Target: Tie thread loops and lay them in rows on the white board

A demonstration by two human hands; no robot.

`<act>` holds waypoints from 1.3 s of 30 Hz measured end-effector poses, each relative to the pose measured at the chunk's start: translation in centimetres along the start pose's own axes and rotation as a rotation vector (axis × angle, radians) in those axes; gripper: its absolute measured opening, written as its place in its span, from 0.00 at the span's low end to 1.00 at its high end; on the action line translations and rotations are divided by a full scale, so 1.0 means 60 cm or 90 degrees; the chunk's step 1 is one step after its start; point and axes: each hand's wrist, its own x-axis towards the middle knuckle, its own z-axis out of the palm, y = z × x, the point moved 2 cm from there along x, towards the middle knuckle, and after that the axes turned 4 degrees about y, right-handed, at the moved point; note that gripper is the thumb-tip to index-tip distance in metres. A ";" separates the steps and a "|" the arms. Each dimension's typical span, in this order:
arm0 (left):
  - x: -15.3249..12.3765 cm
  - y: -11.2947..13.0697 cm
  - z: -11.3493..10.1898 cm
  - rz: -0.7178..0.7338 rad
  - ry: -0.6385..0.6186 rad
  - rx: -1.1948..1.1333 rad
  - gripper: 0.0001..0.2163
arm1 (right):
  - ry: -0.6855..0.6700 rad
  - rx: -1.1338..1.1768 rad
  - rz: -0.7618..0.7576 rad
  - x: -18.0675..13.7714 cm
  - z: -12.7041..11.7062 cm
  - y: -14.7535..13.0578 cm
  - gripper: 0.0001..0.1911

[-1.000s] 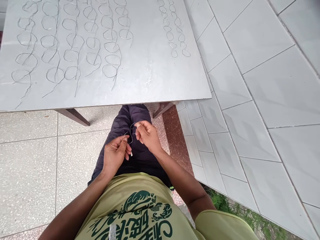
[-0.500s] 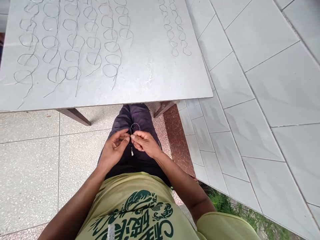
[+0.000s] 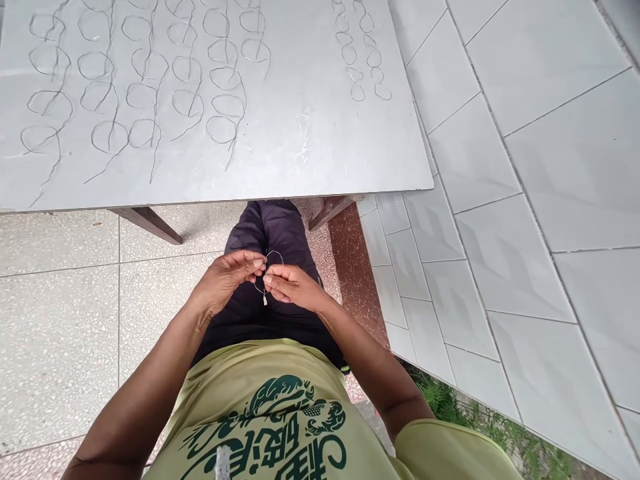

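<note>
Above my lap, my left hand (image 3: 231, 279) pinches a thin wire between thumb and fingertips. My right hand (image 3: 294, 287) is closed on the same piece, its thumb pressed against the index finger. A loop of the thin wire (image 3: 275, 252) arches over the right fingers, and another curve hangs below between the hands. The fingertips are close together but apart. Where exactly the wire ends lie is hidden by the fingers. A small pale tab (image 3: 265, 300) shows just under the wire against the dark trousers (image 3: 290, 233).
A grey-white table (image 3: 320, 167) stands in front of my knees. Several columns of looped wire pieces (image 3: 220, 130) with long tails lie on its left. Two columns of smaller wire loops (image 3: 357, 91) lie further right. A tiled wall (image 3: 540, 167) rises at the right.
My left hand has moved up and its fingers have drawn together at the wire. The wire loop has shifted slightly right. The view has shifted a little.
</note>
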 end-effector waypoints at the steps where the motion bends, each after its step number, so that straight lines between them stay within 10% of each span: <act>1: 0.000 -0.003 0.000 0.004 -0.002 -0.002 0.15 | -0.001 0.009 0.006 -0.001 0.000 0.001 0.20; 39: -0.016 -0.028 0.044 0.010 0.121 -0.194 0.10 | 0.126 0.274 -0.030 -0.013 0.006 0.049 0.15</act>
